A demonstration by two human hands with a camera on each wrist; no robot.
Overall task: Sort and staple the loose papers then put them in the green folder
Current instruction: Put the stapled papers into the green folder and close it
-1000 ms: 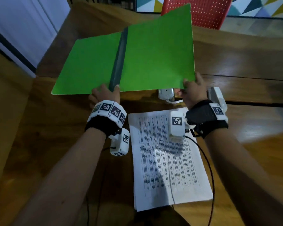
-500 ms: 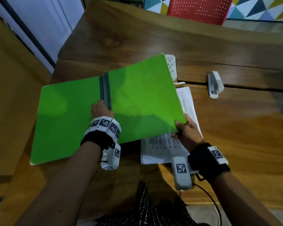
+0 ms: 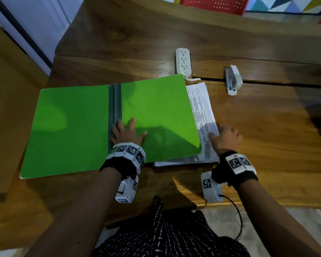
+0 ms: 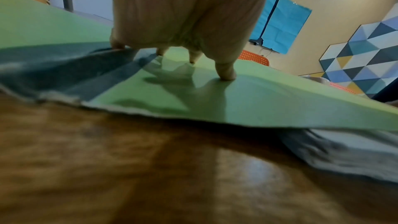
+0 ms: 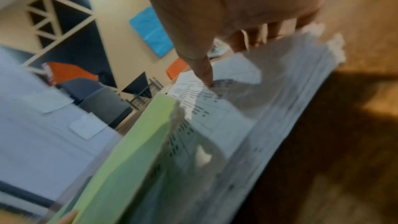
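Open green folder [image 3: 78, 127] under flat left hand [image 3: 126, 134]; right hand [image 3: 227, 139] grips the printed papers [image 3: 202, 110] edge.

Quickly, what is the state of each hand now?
Left hand: open, fingers spread flat on the green folder.
Right hand: fingers curled round the edge of the papers, thumb on top.

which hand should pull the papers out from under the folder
Right. The right hand already rests on the papers sticking out beside the green folder, while the left hand presses the folder flat.
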